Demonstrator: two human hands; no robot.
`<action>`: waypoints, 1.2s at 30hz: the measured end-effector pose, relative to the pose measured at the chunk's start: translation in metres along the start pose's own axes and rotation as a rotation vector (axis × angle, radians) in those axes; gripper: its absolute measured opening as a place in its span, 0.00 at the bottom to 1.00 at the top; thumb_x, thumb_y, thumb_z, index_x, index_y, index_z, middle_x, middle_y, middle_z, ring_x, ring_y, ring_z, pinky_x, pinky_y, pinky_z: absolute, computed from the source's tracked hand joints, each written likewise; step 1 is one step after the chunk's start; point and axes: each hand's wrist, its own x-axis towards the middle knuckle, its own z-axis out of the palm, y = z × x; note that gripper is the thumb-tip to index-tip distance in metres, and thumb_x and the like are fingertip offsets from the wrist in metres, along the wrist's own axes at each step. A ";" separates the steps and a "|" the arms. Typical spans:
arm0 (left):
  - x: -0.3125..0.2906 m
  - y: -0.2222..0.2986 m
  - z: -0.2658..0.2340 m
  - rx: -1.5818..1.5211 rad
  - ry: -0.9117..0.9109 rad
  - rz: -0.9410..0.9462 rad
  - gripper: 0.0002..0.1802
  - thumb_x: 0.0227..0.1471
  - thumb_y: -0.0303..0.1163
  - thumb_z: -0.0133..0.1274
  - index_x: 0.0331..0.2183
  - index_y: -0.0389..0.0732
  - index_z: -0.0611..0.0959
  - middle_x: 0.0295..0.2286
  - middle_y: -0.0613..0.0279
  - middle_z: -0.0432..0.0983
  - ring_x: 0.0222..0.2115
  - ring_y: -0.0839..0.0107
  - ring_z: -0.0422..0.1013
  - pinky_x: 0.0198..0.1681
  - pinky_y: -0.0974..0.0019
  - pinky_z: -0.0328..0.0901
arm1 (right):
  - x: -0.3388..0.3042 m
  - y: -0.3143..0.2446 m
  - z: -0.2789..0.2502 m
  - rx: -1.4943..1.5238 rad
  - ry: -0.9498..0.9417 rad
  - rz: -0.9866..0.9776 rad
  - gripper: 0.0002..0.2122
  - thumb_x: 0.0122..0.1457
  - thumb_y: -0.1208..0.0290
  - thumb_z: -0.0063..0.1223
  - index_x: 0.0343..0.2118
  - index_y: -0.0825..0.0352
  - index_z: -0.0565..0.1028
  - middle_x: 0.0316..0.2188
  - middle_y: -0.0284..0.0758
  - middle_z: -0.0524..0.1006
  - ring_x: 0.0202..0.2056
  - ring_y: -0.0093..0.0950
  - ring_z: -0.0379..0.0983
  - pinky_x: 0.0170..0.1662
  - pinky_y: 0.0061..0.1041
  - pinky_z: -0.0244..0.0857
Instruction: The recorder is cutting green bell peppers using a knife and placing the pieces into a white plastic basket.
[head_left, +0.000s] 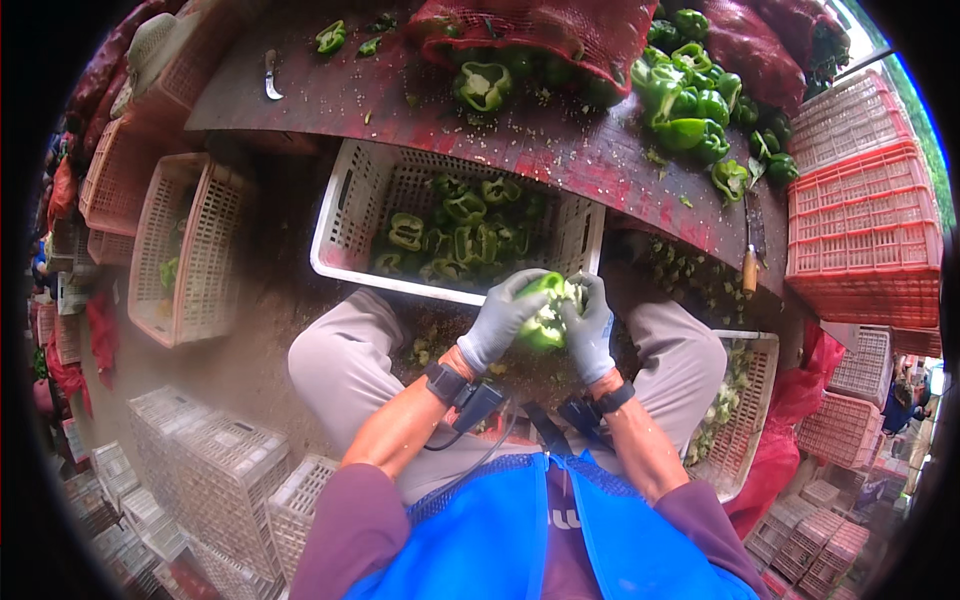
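Note:
In front of my lap my left hand (506, 318), in a grey glove, is closed around a cut green bell pepper (544, 332). From the other side my right hand (589, 328), also gloved, grips the same pepper, its fingers at the pale seedy inside. Whether the pepper is in one piece or two I cannot tell. Just beyond my hands stands a white plastic crate (345, 276), partly under the table edge, holding several cut-open peppers (468, 208).
A dark table (350, 95) strewn with seeds carries a red mesh sack (560, 35), a pile of green peppers (690, 100), a curved knife (270, 76) and a wooden-handled knife (750, 262). A crate of pepper scraps (748, 425) sits by my right leg. Stacked crates (215, 455) stand left.

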 end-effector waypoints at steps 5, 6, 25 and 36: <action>0.012 0.012 -0.015 -0.081 0.089 0.041 0.27 0.57 0.29 0.55 0.57 0.33 0.74 0.47 0.60 0.78 0.45 0.76 0.75 0.50 0.70 0.70 | 0.032 0.008 0.010 0.518 -0.157 0.216 0.19 0.56 0.81 0.52 0.52 0.67 0.67 0.38 0.33 0.77 0.38 0.24 0.76 0.43 0.23 0.71; 0.015 0.015 -0.019 -0.052 0.084 0.070 0.27 0.57 0.29 0.55 0.57 0.33 0.74 0.47 0.60 0.78 0.44 0.76 0.75 0.50 0.70 0.70 | 0.036 0.008 0.011 0.489 -0.210 0.173 0.19 0.56 0.81 0.52 0.52 0.67 0.68 0.38 0.34 0.77 0.39 0.24 0.77 0.43 0.24 0.71; 0.034 0.048 -0.105 1.050 0.760 0.253 0.48 0.49 0.52 0.66 0.65 0.46 0.66 0.63 0.42 0.59 0.60 0.45 0.63 0.62 0.52 0.61 | 0.060 -0.052 -0.213 -0.744 -0.008 -0.261 0.20 0.56 0.75 0.56 0.54 0.63 0.74 0.48 0.44 0.79 0.49 0.41 0.78 0.54 0.35 0.70; 0.216 0.166 -0.071 1.718 0.483 0.119 0.30 0.52 0.49 0.62 0.56 0.56 0.77 0.48 0.48 0.71 0.46 0.48 0.77 0.47 0.45 0.72 | -0.021 0.090 -0.392 -1.215 -0.134 0.462 0.25 0.53 0.70 0.54 0.57 0.59 0.72 0.50 0.49 0.77 0.53 0.48 0.74 0.57 0.42 0.68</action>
